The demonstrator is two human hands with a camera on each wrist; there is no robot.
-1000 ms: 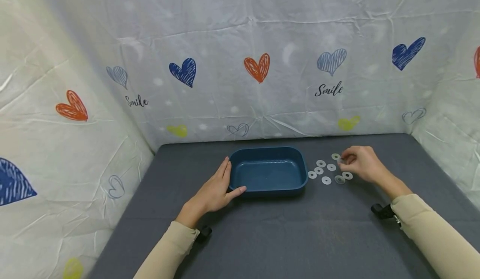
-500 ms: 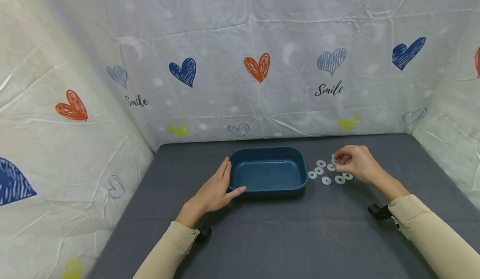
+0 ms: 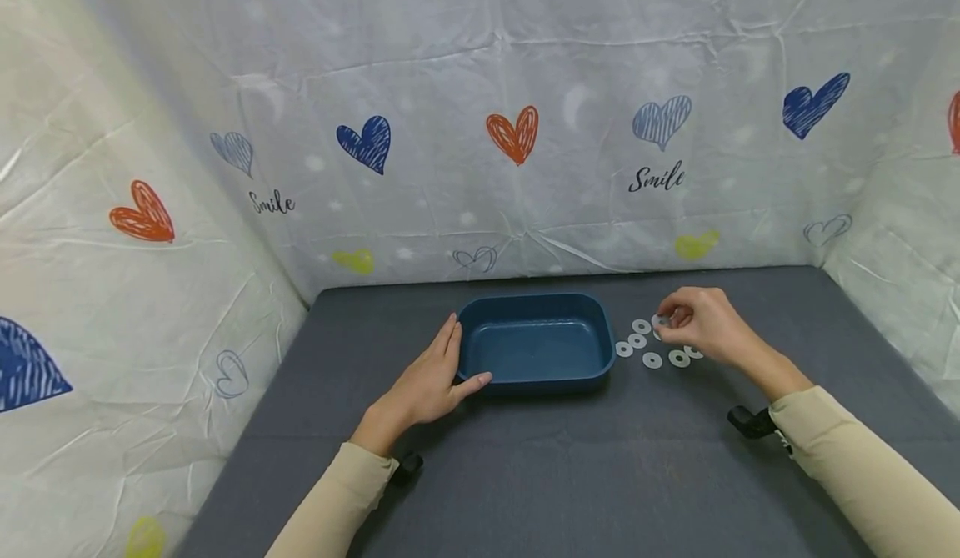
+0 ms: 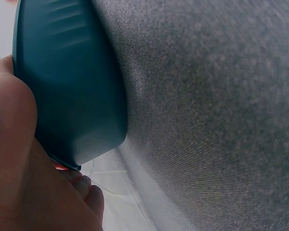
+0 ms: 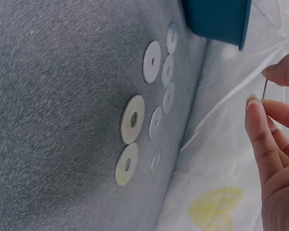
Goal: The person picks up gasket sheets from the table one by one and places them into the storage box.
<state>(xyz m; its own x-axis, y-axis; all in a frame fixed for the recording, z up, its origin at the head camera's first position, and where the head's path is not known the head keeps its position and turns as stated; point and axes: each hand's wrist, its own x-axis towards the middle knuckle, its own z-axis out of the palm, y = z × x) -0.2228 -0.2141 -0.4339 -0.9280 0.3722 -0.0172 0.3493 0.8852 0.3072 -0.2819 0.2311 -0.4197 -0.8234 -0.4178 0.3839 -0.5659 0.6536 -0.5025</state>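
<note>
My left hand (image 3: 426,384) rests against the left end of a dark blue rectangular tub (image 3: 536,383), its fingers straight along that side and the thumb at the near rim. Seen from the left wrist, the thumb lies along the outer wall of the tub (image 4: 72,91). Thumb and fingertips of my right hand (image 3: 708,324) pinch a thin flat washer (image 5: 265,90), seen edge-on in the right wrist view and raised above the cloth. Below it several metal washers (image 5: 133,119) lie flat, one of them (image 3: 652,360) nearest the front.
Dark grey cloth (image 3: 570,475) covers the table. Behind it hangs a pale curtain (image 3: 450,199) printed with hearts, and more of the curtain (image 3: 82,308) closes off the left side. The washers lie in a loose group just right of the tub.
My right hand has moved a little left with the pinched washer, toward the tub and over the other washers. The left hand and the tub stay in place.
</note>
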